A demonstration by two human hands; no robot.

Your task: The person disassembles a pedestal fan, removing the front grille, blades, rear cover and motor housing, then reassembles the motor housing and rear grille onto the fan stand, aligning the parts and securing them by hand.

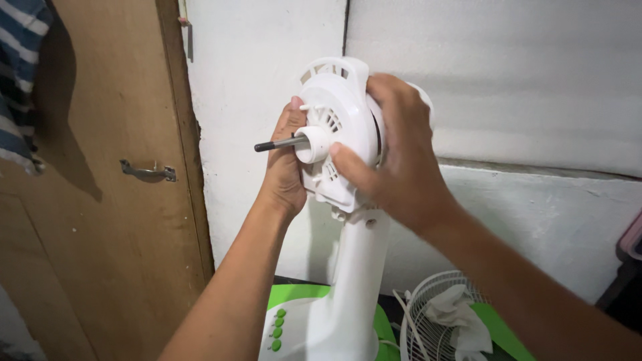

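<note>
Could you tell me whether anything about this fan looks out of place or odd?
Yes: the white plastic fan motor housing has a bare dark metal shaft, with no blade or guard. A white wire grille lies by the green base. Both the left hand and right hand grip the housing.

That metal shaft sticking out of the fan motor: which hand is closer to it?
Left. The left hand grips the motor housing just behind the metal shaft, its thumb beside it. The right hand wraps the housing's far side, farther from the shaft.
</note>
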